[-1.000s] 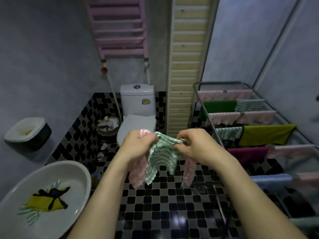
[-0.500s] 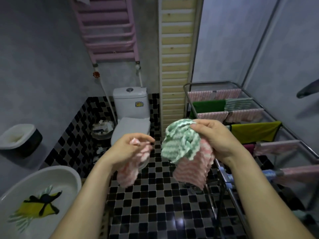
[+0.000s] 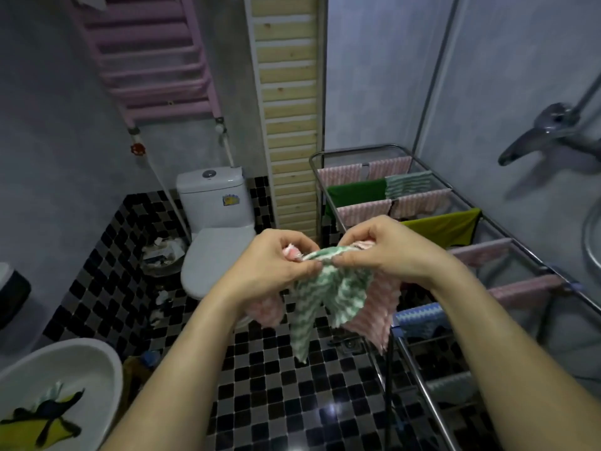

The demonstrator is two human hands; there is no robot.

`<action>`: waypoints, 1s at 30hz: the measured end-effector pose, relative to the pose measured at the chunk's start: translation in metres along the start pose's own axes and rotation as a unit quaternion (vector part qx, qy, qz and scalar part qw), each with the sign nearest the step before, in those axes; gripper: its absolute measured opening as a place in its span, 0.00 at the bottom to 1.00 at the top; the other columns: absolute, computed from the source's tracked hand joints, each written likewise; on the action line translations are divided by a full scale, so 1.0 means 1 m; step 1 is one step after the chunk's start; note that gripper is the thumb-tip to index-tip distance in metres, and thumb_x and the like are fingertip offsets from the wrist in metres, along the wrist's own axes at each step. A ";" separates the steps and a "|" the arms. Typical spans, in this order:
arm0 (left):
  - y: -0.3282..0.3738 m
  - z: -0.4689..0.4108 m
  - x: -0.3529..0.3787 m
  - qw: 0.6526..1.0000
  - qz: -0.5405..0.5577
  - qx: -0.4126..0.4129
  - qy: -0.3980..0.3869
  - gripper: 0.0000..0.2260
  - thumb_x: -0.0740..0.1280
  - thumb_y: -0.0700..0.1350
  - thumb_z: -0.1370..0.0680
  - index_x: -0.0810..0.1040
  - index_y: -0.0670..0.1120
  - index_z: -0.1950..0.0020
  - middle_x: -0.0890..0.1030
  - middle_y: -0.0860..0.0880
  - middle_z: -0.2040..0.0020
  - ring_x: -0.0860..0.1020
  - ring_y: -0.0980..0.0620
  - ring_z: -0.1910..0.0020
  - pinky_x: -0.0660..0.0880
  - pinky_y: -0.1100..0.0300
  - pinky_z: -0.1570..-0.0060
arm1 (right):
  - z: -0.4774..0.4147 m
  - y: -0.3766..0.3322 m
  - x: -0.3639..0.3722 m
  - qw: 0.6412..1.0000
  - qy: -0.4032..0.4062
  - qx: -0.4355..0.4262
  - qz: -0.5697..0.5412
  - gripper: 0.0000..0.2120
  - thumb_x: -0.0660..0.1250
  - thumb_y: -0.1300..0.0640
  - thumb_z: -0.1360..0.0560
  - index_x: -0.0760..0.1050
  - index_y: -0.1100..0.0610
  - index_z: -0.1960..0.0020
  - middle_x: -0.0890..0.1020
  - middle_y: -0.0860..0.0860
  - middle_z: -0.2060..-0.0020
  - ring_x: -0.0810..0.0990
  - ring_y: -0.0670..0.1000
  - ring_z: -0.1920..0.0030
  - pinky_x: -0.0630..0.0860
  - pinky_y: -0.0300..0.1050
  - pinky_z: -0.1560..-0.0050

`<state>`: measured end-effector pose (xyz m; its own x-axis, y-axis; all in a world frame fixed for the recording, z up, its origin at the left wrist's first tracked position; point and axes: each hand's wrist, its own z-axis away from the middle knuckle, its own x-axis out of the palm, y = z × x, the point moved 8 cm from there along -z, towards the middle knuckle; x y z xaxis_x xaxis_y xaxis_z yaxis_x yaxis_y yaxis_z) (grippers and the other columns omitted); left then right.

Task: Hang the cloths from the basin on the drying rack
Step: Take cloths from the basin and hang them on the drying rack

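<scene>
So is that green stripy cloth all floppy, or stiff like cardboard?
Probably floppy: the green striped cloth droops in folds below both hands. It likely weighs little, since just the fingers pinch its top edge. It looks fluffy, so it probably won't slip.

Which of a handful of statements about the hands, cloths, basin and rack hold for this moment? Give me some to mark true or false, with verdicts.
1. Both hands grip cloth: the left hand and right hand pinch the green striped cloth between them. True.
2. The basin is empty. False: a yellow and black cloth lies in it.
3. The drying rack already carries several cloths over its bars. True.
4. The green striped cloth is draped over a rack bar. False: it hangs in the air from the hands, above the tiled floor.
5. Pink cloth also hangs from the hands. True.
</scene>
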<state>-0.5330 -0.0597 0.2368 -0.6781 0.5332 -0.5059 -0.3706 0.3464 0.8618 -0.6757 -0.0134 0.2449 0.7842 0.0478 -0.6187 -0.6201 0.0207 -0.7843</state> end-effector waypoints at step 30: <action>0.106 -0.014 0.111 0.972 -0.052 0.221 -0.056 0.11 0.68 0.41 0.23 0.77 0.54 0.64 0.78 0.56 0.67 0.74 0.59 0.67 0.72 0.61 0.67 | 0.197 0.107 -0.105 0.896 0.152 0.255 0.332 0.08 0.67 0.50 0.31 0.78 0.54 0.65 0.77 0.52 0.72 0.77 0.54 0.66 0.75 0.50 0.62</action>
<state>-0.6563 0.0252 0.2731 -0.5686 0.5496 -0.6121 -0.1087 0.6873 0.7182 -0.8293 0.1809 0.2353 0.1617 -0.0535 -0.9854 -0.8220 0.5453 -0.1645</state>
